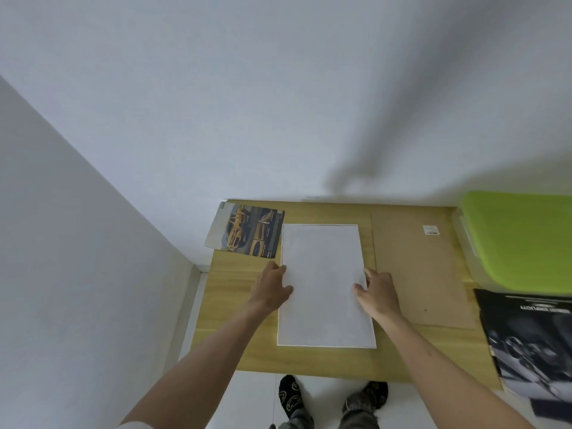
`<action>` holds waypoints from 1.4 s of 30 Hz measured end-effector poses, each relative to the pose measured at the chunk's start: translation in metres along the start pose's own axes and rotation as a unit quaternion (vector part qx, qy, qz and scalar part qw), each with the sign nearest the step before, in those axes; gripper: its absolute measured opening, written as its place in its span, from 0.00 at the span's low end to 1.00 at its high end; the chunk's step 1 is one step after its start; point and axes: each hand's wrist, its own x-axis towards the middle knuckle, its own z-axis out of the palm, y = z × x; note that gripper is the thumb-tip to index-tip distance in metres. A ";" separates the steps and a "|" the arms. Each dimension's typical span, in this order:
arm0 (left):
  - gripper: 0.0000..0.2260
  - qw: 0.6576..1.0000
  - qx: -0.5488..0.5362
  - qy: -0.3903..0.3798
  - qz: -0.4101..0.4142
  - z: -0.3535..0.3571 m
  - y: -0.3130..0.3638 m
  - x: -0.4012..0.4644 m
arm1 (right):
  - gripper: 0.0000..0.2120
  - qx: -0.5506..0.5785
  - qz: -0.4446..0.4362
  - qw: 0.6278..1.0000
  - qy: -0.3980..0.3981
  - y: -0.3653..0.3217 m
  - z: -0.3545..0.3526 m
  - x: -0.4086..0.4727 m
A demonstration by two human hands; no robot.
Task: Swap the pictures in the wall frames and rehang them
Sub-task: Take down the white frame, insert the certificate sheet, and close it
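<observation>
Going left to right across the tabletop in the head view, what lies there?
Yellow car picture → left hand → white sheet → right hand → brown backing board → green-lidded box, with a black-and-white print in front of it.

Walls: plain white wall [278, 88] ahead, meeting a second white wall [62, 243] at a corner on the left.
Light: soft, with a diffuse grey shadow [387, 134] slanting across the far wall.
Furniture: light wooden table [235, 305] pushed against the far wall.
Floor: white floor [322, 404], glossy, visible below the table's near edge.
</observation>
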 end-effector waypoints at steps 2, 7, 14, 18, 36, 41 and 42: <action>0.21 1.000 0.015 -0.001 -0.003 0.002 -0.001 0.000 | 0.25 -0.033 0.004 0.999 0.006 -0.001 0.001 -0.002; 0.22 0.999 0.034 -0.007 0.006 0.006 -0.005 0.002 | 0.27 -0.067 -0.032 0.997 0.008 0.002 0.004 -0.004; 0.23 1.000 0.023 0.002 0.001 0.011 -0.008 0.005 | 0.21 -0.093 -0.050 0.994 0.000 0.000 0.007 -0.003; 0.23 1.000 0.008 0.010 0.003 0.014 -0.010 0.008 | 0.19 -0.094 -0.048 0.994 0.009 -0.003 0.009 -0.002; 0.22 0.999 -0.033 0.012 -0.004 0.017 -0.013 0.012 | 0.27 -0.118 -0.035 0.992 -0.033 -0.006 0.007 0.001; 0.22 0.999 -0.034 0.010 -0.003 0.016 -0.012 0.012 | 0.29 -0.117 -0.023 0.993 -0.025 -0.010 0.003 0.005; 0.22 0.999 -0.031 0.010 -0.001 0.016 -0.012 0.012 | 0.31 -0.122 -0.017 0.992 -0.023 -0.012 0.001 0.007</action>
